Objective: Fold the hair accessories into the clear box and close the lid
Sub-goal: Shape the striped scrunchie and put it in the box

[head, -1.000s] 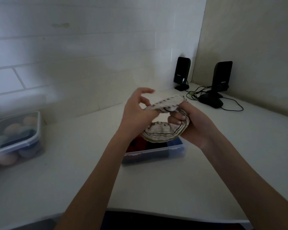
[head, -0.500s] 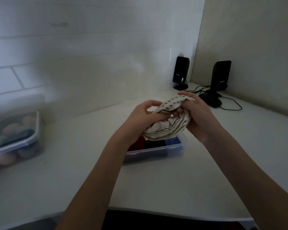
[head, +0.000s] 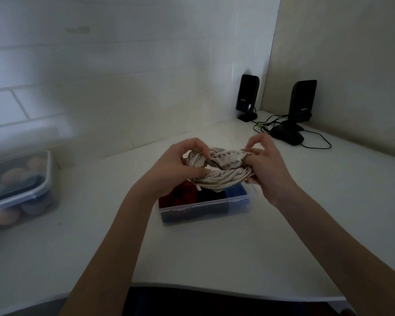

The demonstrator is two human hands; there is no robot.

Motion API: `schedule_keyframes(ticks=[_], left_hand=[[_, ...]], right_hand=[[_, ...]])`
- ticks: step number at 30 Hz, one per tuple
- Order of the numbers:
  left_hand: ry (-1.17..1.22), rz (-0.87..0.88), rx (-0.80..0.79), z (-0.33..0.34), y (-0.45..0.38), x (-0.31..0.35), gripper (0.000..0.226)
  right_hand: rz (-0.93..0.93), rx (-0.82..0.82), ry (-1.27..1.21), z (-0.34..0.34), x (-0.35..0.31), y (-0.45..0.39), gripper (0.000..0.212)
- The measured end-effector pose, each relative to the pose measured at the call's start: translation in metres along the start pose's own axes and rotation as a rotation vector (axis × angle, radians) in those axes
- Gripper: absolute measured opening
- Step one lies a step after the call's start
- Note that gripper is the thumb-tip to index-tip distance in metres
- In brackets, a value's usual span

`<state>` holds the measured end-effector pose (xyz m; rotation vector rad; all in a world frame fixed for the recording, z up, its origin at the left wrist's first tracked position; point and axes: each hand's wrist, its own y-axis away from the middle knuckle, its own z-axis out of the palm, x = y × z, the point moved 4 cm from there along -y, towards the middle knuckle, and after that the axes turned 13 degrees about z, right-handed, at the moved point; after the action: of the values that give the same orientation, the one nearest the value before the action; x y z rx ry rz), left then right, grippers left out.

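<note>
Headband (head: 219,169) over box (head: 205,207) (speakers (head: 302,103) behind) —

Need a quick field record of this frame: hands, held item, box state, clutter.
left hand: grips the left end of the striped cream headband
right hand: pinches the headband's right end
headband: twisted, held in the air above the clear box
clear box: open on the white table, red, dark and blue fabric inside
lid: not in view
lidded container: far left, closed, rounded pastel items inside
speakers: two, black, back right corner, cables trailing
</note>
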<state>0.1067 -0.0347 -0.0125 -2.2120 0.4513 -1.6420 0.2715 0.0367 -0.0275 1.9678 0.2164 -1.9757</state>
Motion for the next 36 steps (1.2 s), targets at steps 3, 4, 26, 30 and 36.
schedule_keyframes(ticks=[3, 4, 26, 30, 36], left_hand=[[-0.455, -0.016, -0.106, 0.005, -0.001, -0.005, 0.038], [-0.544, -0.024, -0.144, 0.007, -0.001, -0.007, 0.041], [-1.049, 0.044, -0.516, 0.027, -0.002, -0.004, 0.039], [-1.128, -0.071, -0.593, 0.025, -0.004, -0.004, 0.043], [-1.063, -0.128, -0.639, 0.027, -0.011, -0.009, 0.045]], right_hand=[[-0.182, 0.08, 0.317, -0.001, -0.002, -0.001, 0.028], [-0.239, 0.103, 0.461, 0.0, -0.004, -0.003, 0.03], [-0.202, -0.22, 1.658, 0.008, -0.018, -0.007, 0.04], [-0.156, -0.28, 1.762, 0.011, -0.022, -0.006, 0.045], [-0.076, -0.318, 1.92, 0.018, -0.024, -0.002, 0.047]])
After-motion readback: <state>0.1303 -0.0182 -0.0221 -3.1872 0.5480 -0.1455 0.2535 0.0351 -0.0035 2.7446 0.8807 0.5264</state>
